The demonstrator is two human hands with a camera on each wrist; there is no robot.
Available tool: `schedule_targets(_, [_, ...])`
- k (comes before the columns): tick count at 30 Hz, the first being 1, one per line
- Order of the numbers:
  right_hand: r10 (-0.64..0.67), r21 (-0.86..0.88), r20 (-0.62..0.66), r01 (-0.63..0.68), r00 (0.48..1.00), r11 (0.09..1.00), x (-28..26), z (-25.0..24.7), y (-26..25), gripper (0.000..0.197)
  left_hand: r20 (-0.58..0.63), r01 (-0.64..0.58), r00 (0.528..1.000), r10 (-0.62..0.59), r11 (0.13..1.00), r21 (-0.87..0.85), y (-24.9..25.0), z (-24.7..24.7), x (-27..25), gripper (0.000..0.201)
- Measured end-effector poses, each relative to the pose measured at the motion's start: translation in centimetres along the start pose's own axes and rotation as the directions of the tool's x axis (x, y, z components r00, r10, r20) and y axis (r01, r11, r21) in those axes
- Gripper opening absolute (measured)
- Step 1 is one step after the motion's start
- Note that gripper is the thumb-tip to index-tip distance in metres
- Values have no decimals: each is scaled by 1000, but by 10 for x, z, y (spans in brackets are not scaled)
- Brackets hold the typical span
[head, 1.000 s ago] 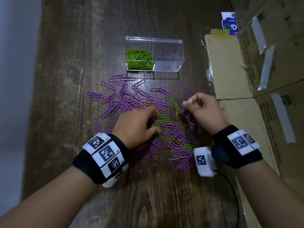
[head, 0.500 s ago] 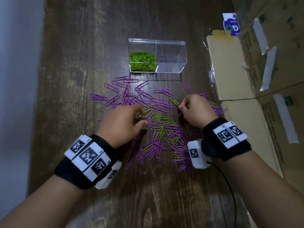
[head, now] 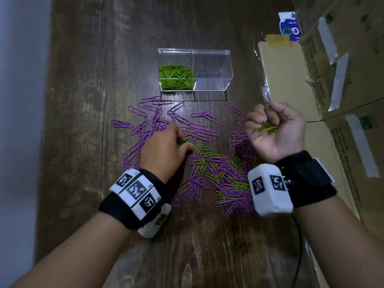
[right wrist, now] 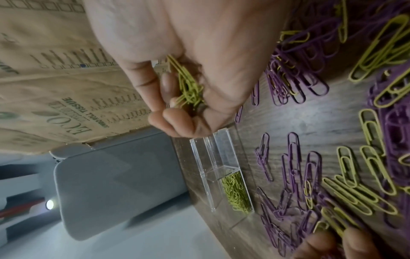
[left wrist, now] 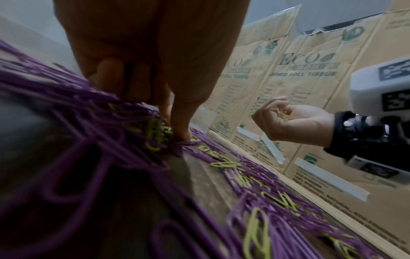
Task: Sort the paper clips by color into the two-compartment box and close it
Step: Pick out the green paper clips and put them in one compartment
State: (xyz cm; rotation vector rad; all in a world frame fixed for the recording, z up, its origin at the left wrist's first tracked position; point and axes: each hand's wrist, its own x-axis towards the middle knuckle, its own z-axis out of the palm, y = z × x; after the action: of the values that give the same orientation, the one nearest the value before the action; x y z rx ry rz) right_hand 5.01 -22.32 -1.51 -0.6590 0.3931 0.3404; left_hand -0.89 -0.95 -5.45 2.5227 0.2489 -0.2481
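A clear two-compartment box [head: 214,88] stands open at the far middle of the dark wooden table. Its left half holds green paper clips [head: 176,76]; its right half looks bare. Purple paper clips [head: 158,121] lie spread in front of it, and a mixed purple and green pile [head: 224,175] lies between my wrists. My left hand [head: 182,142] is down on the pile, thumb and fingers pinching a few green clips [left wrist: 158,131]. My right hand [head: 268,121] is raised to the right of the pile, palm up, its fingers curled round a small bunch of green clips [right wrist: 188,89].
Cardboard boxes [head: 342,80] line the right side. A flat brown sheet in plastic wrap [head: 286,80] lies beside them, with a blue and white card [head: 289,26] beyond it. The table's left edge [head: 46,142] runs along a grey floor. A black cable [head: 299,246] trails from my right wrist.
My right hand has lifted off the pile and turned palm up with green clips in it. My left hand has shifted slightly left and away, still picking in the pile.
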Motion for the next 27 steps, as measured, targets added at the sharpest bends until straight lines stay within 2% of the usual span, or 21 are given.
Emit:
schedule_targets(3, [65, 88, 71, -72, 995, 994, 3, 1, 2, 25, 4, 32, 999, -32, 999, -16, -14, -5, 5, 22])
schedule_targets(5, [95, 30, 123, -99, 988, 995, 4, 3, 3, 18, 21, 32, 999, -31, 999, -43, -20, -9, 9, 15])
schedule_targets(7, [121, -89, 137, -109, 983, 990, 5, 5, 7, 15, 46, 18, 999, -15, 997, -72, -25, -13, 11, 10])
schedule_targets(9, [163, -237, 123, -131, 979, 963, 7, 4, 9, 21, 56, -2, 998, 6, 997, -81, -30, -17, 10, 7])
schedule_targets(12, [293, -506, 106, -202, 950, 839, 10, 6, 12, 24, 9, -21, 1000, 21, 1000, -13, -33, -24, 9, 7])
schedule_targets(15, [333, -760, 6, -212, 943, 614, 15, 7, 17, 23, -21, -66, 998, 67, 997, 35, -22, -27, 3, 11])
schedule_targets(17, [286, -876, -39, -170, 958, 452, 18, 8, 19, 31, 37, -93, 995, 91, 994, 63, -4, -21, -1, 15])
schedule_targets(19, [217, -979, -27, -69, 976, 191, 19, 9, 20, 34, 100, -94, 991, 85, 992, 85, 11, -11, -3, 26])
schedule_targets(21, [196, -995, 14, 34, 980, -97, 20, 9, 19, 33, 130, -57, 991, 43, 993, 104, 20, -1, -2, 36])
schedule_targets(23, [225, -949, 33, 101, 974, -299, 20, 8, 18, 25, 120, -16, 993, 3, 994, 110, 25, 4, 0, 42])
schedule_targets(25, [241, -896, 30, 133, 970, -424, 18, 7, 19, 21, 114, 16, 993, -27, 995, 97, 29, 6, 1, 43])
schedule_targets(27, [233, -867, 39, 149, 972, -475, 17, 3, 22, 21, 111, 39, 993, -48, 996, 79, 33, 7, 2, 40])
